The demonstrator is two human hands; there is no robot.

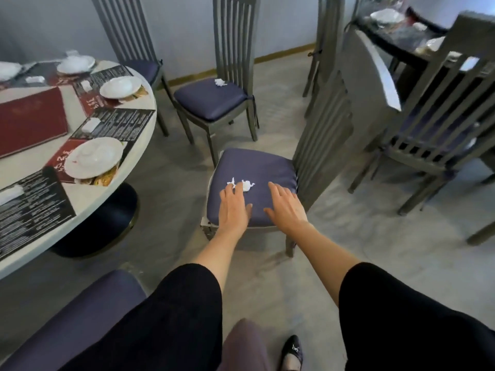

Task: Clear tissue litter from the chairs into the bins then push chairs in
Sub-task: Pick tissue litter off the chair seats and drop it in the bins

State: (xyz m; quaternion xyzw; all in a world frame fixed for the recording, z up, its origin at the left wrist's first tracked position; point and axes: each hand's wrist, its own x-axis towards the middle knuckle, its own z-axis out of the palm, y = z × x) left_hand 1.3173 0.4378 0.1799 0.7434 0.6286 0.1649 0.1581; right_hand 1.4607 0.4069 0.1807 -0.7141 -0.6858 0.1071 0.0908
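Left hand touches 2 tissue scraps on chair — right hand alongside.

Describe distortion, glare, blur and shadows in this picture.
Head view: wide-angle bending bows the far chair back and round table rim; a bright glare patch sits on the grey chair back at right; menu print smears near the left edge; light is soft, shadows faint; tissue scraps, left hand and right hand look fairly sharp.
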